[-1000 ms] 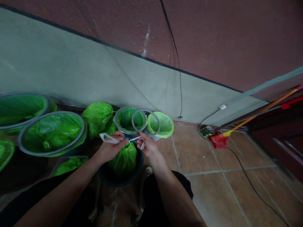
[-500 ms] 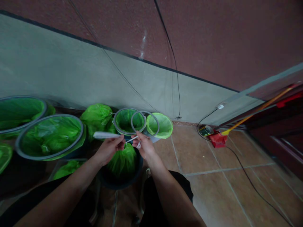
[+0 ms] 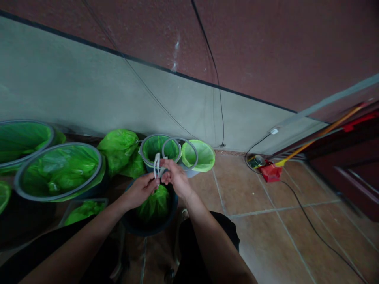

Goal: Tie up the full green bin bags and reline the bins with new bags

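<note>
Both of my hands meet above a dark bin [image 3: 146, 232], where a green bin bag [image 3: 153, 209] stands bunched with its neck gathered. My left hand [image 3: 139, 192] is closed, pinching the base of the white drawstring [image 3: 156, 163] just over that neck. My right hand [image 3: 177, 177] is bent round the same drawstring from the other side, its fingers closed on part of it. Loops of the drawstring stick up between the hands. Whether a knot is in it cannot be made out.
Along the wall stand more bins lined with green bags, a large one [image 3: 99, 169] at left and a smaller one [image 3: 142, 148] behind my hands. A tied green bag [image 3: 118, 148] sits between them. A loose grey ring [image 3: 196, 152] leans near a green-lined bin [image 3: 209, 156]. At right lies a red dustpan [image 3: 271, 172].
The drawstring end that stretched out left of my left hand now stands up as loops between the hands. My right hand has turned over and moved slightly toward the left hand.
</note>
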### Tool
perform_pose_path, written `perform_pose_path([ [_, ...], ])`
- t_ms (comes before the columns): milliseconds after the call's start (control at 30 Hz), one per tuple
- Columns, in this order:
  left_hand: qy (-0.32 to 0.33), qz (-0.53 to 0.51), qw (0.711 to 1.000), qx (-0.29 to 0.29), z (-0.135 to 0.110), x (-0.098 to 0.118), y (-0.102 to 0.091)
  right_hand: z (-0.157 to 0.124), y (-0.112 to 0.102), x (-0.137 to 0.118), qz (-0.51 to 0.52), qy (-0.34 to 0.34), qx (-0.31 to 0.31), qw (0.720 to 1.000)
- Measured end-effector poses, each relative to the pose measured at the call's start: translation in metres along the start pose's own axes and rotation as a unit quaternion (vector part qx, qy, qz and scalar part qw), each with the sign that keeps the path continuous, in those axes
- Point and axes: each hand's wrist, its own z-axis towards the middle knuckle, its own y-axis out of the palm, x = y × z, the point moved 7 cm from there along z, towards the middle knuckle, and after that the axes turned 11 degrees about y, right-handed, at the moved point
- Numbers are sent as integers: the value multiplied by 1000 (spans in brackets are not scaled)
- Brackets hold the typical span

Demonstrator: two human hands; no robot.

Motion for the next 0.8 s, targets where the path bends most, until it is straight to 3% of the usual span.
perform_pose_path([
  [100, 8, -19, 999, 24, 2, 2, -1, 3, 5, 14, -173, 12, -22, 985],
  [233, -45, -57, 993, 95, 3, -8, -10, 3, 4, 13, -317, -65, -4, 946],
  [367, -128, -144, 969, 152, -2, -19, -16, 3, 0, 8, -323, -68, 17, 944],
  [533, -149, -205, 944, 210, -7, -21, -21, 1, -3, 12, -297, -23, 20, 954],
  [667, -118, -142, 957, 225, -6, -20, -28, 2, -4, 21, -323, 24, 12, 946],
  [800, -60, -31, 983, 174, -1, -14, -30, 4, -9, 21, -362, 19, 41, 931],
])
